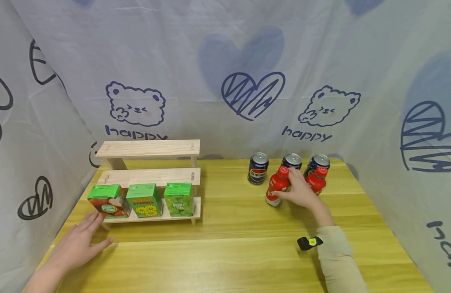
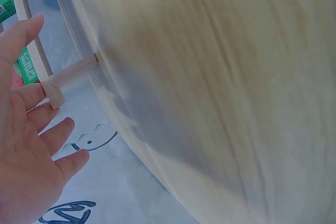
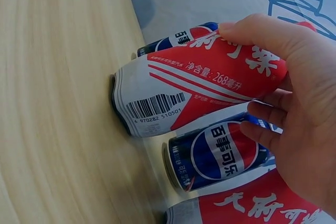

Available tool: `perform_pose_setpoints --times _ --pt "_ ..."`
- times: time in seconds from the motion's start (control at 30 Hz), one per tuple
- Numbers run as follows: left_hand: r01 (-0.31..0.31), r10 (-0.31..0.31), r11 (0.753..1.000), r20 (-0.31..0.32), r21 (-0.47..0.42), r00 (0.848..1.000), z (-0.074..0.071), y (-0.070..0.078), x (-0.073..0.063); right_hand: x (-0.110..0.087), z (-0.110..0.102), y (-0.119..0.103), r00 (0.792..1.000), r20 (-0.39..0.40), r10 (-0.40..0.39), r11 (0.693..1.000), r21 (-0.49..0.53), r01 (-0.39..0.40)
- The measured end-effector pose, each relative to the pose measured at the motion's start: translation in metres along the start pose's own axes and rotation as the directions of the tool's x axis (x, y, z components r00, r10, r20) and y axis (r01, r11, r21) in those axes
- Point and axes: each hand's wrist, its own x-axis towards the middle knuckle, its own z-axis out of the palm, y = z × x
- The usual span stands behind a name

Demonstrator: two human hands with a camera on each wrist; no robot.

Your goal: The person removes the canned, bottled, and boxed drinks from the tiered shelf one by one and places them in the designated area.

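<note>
My right hand (image 1: 302,191) grips a red cola bottle (image 1: 277,186), thumb on one side and fingers on the other; the right wrist view shows its barcode label (image 3: 157,103). A second red bottle (image 1: 316,181) stands just right of that hand. Behind the bottles are three dark blue cola cans (image 1: 258,169). At the left, my left hand (image 1: 73,246) has its fingers extended, the fingertips at the front left corner of a wooden tiered shelf (image 1: 148,178). On its lowest tier stand three drink cartons, one red and green (image 1: 110,203), one with yellow flowers (image 1: 144,201), one green (image 1: 179,201).
The shelf's top tier (image 1: 148,148) stands near the back curtain (image 1: 210,101), which carries printed bears and hearts. A small black object with a yellow patch (image 1: 309,243) appears beside the right sleeve. Wood-grain table (image 1: 210,260) lies under everything.
</note>
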Motion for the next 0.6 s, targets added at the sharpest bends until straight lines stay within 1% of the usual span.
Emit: perform_pose_setpoints --times 0.37,0.6 --pt "-0.009 0.009 1.0 -0.014 0.003 1.0 0.0 0.0 0.0 0.0 -0.004 -0.002 0.999 0.033 0.014 1.0 -0.006 -0.014" --pt "-0.012 0.012 1.0 -0.019 0.0 1.0 0.001 -0.002 0.0 0.0 -0.013 -0.009 0.999 0.033 0.04 0.999 -0.002 -0.04"
